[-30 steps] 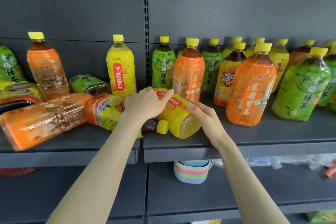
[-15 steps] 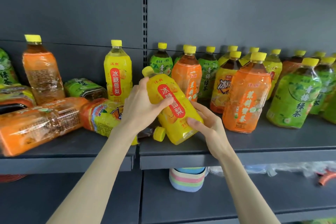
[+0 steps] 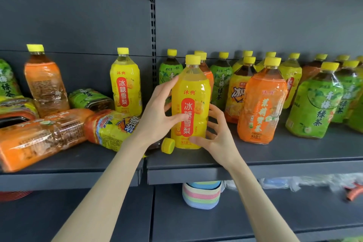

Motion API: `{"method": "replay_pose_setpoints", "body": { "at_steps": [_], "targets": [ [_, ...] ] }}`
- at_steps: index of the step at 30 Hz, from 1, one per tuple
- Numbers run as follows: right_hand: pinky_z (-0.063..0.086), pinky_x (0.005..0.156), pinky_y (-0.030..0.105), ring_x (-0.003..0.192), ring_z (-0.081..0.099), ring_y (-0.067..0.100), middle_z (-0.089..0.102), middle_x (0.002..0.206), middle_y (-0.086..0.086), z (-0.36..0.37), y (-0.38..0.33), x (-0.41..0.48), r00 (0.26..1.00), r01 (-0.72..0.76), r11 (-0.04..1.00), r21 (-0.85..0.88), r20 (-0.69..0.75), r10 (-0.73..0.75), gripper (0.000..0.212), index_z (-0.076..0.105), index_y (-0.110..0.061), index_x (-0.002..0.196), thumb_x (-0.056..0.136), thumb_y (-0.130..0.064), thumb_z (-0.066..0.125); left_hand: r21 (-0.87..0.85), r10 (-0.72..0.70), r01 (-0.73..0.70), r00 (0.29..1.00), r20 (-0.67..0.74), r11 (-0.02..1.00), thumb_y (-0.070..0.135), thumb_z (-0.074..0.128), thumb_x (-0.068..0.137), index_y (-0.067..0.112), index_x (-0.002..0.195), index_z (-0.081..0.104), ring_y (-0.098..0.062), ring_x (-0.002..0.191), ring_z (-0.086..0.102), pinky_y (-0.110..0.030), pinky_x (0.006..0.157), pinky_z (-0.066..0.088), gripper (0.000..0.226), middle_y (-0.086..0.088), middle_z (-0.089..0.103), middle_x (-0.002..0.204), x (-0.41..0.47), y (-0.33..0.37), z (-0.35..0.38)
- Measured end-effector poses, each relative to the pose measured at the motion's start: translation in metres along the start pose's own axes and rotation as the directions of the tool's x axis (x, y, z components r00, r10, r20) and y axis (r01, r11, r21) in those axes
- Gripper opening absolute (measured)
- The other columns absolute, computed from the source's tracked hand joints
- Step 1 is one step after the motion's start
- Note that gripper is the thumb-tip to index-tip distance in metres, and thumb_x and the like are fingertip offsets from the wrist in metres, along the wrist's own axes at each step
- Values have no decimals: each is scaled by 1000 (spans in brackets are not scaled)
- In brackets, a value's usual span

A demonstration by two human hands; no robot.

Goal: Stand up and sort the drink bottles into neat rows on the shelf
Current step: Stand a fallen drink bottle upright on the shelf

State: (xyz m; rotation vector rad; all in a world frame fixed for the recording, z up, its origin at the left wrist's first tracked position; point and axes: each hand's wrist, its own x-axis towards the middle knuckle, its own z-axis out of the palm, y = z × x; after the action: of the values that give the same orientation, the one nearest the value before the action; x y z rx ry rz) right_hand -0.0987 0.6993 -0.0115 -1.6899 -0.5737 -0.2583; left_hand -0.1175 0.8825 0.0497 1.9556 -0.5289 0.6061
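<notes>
A yellow pear-drink bottle with a red label and yellow cap stands upright near the front of the dark grey shelf. My left hand holds its left side, thumb on the label and fingers up along the shoulder. My right hand curls round its lower right side, thumb at the base. A matching yellow bottle stands behind to the left. Beside my left wrist lie an orange bottle and a yellow-red bottle, whose cap touches the held bottle's base.
To the right, upright orange and green tea bottles crowd the shelf in loose rows. At the left stand an orange bottle and a lying green one. On the lower shelf sits a striped pastel object.
The yellow bottle lay on its side under both hands, was tipped up, and now stands upright on the shelf. Both hands followed it up.
</notes>
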Motion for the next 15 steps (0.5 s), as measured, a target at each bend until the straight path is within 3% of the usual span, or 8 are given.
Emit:
{"method": "replay_pose_setpoints", "body": {
  "at_steps": [5, 8, 11, 15],
  "targets": [
    [52, 94, 28, 122, 47, 4, 40, 139, -8, 4, 1, 2, 1000, 7, 995, -97, 11, -6, 88, 26, -35, 139, 75, -14, 82, 33, -59, 59, 998, 23, 998, 17, 71, 82, 59, 133, 16, 4, 102, 53, -5, 72, 48, 86, 9, 43, 136, 0, -2, -4],
    [51, 98, 37, 121, 47, 7, 39, 141, -4, 5, 0, 3, 1000, -13, 990, -138, 4, 13, 89, 24, -30, 144, 77, -18, 81, 128, -61, 60, 998, 3, 990, 20, 70, 83, 47, 146, 11, 7, 99, 54, -13, 78, 51, 90, 14, 47, 129, -2, 0, -1],
    [51, 98, 43, 124, 47, 11, 41, 140, -2, 6, 0, 0, 1000, -19, 987, -158, -17, 17, 91, 24, -27, 148, 78, -20, 81, 259, -66, 71, 997, -25, 963, 27, 70, 83, 38, 150, 6, -12, 116, 55, -39, 92, 51, 94, 3, 51, 137, -4, 2, 1],
    [53, 96, 40, 120, 52, 13, 45, 139, -1, 9, -3, -3, 998, -30, 980, -194, -56, 20, 91, 23, -27, 151, 79, -21, 79, 429, -34, 62, 997, -74, 901, 35, 69, 83, 28, 151, 8, -23, 108, 62, -39, 87, 53, 92, -6, 57, 133, -8, 6, 2]
  ]
}}
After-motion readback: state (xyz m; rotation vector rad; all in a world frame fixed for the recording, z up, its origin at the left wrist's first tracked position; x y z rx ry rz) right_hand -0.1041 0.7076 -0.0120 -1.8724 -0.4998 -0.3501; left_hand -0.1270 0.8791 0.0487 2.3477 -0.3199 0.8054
